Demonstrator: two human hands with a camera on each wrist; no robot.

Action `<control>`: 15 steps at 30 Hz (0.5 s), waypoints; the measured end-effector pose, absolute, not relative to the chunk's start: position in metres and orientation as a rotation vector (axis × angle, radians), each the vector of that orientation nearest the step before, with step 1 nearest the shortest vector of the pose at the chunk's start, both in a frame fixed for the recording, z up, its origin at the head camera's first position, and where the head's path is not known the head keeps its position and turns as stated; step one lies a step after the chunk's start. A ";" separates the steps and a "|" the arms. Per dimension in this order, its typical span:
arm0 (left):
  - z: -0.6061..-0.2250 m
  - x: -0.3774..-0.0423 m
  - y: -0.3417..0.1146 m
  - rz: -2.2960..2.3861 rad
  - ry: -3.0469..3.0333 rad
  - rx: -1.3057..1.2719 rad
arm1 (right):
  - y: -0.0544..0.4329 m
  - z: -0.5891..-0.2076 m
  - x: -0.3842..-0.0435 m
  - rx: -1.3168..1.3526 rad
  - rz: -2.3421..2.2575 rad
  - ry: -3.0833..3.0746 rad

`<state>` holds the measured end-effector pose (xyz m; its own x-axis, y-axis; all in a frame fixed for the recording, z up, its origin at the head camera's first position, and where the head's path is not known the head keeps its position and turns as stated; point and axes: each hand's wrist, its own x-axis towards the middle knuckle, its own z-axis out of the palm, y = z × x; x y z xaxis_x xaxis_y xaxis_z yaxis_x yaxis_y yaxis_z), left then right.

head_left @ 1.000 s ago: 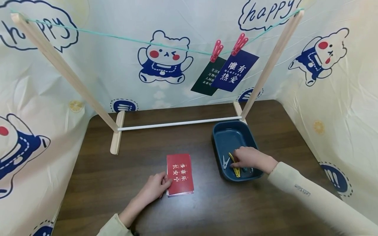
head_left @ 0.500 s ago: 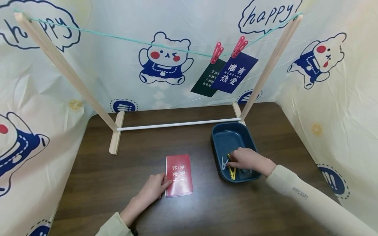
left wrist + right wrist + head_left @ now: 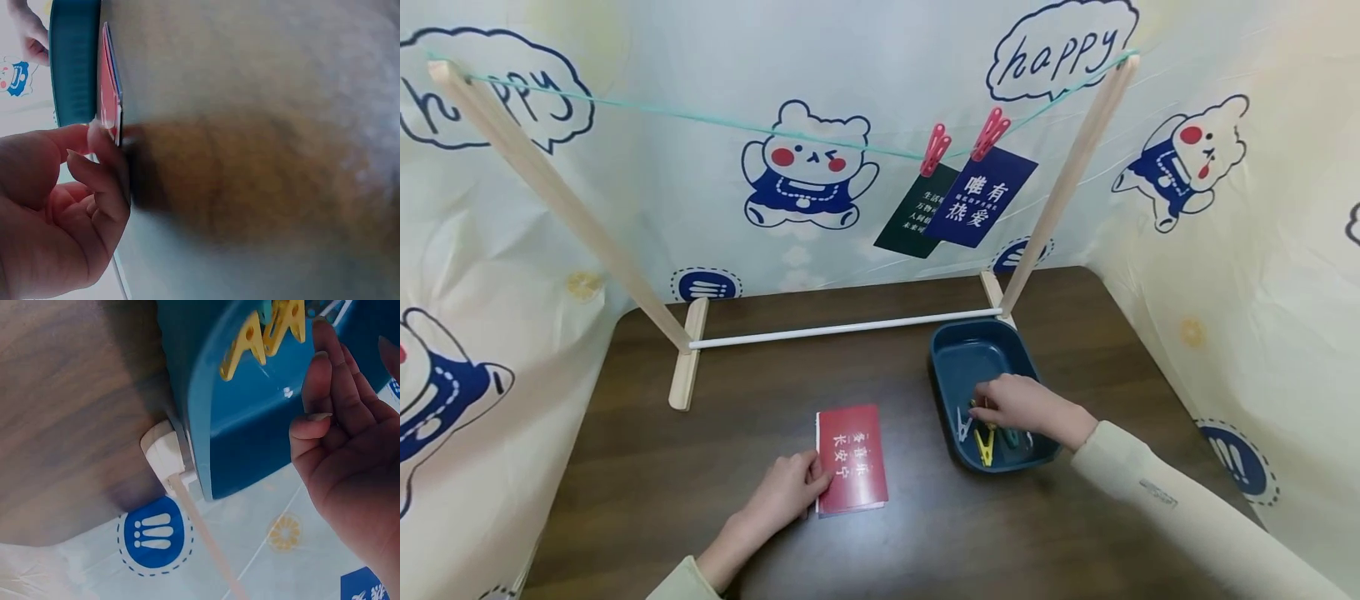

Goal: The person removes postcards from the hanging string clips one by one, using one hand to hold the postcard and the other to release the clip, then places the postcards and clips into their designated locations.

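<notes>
In the head view my left hand (image 3: 784,492) pinches the left edge of a small stack of cards, a red card (image 3: 853,458) on top. The left wrist view shows the thumb and a finger at the edge of the stack (image 3: 110,94). My right hand (image 3: 1028,410) reaches into a dark blue tray (image 3: 942,383), over several clothespins. Among them are a yellow clothespin (image 3: 984,447) and a pale grey clothespin (image 3: 962,425). From the right wrist, its fingers hang loosely bent beside yellow clothespins (image 3: 247,347), thumb apart, with no clothespin visibly between them.
Behind the cards stands a wooden frame with a left post (image 3: 561,204), a right post (image 3: 1071,183) and a white crossbar (image 3: 842,328). From its green string (image 3: 700,117), pink clothespins (image 3: 991,133) hang a dark green card (image 3: 906,218) and a blue card (image 3: 981,200).
My right hand shifts slightly among the clothespins, and the yellow clothespin shows more clearly below the fingers. The left hand stays at the cards. The whole head view has drifted a little.
</notes>
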<state>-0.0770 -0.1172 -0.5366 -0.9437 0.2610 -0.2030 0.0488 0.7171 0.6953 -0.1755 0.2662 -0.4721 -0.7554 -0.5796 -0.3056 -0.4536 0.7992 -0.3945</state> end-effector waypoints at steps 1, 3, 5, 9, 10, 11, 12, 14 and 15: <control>-0.536 -0.077 -0.118 1.050 2.647 0.240 | 0.265 -0.471 -0.176 -0.796 -0.427 2.582; -0.534 -0.078 -0.120 1.024 2.704 0.237 | 0.264 -0.469 -0.178 -0.833 -0.438 2.610; -0.531 -0.083 -0.121 1.016 2.774 0.234 | 0.263 -0.465 -0.180 -0.855 -0.442 2.637; -0.521 -0.096 -0.119 1.053 2.863 0.230 | 0.264 -0.452 -0.185 -0.898 -0.457 2.692; -0.518 -0.100 -0.118 1.086 2.863 0.233 | 0.264 -0.448 -0.186 -0.906 -0.466 2.710; -0.514 -0.103 -0.117 1.114 2.861 0.236 | 0.264 -0.442 -0.187 -0.917 -0.482 2.729; -0.510 -0.108 -0.115 1.143 2.859 0.245 | 0.263 -0.437 -0.189 -0.924 -0.495 2.750; -0.503 -0.116 -0.112 1.200 2.857 0.269 | 0.262 -0.422 -0.193 -0.928 -0.524 2.795; -0.499 -0.120 -0.111 1.228 2.854 0.285 | 0.261 -0.414 -0.195 -0.932 -0.541 2.815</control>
<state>-0.1200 -0.1110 -0.4988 -0.9831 0.1758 0.0520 0.1586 0.6737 0.7218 -0.1946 0.2607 -0.4137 -0.8013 -0.5982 -0.0081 -0.5526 0.7454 -0.3729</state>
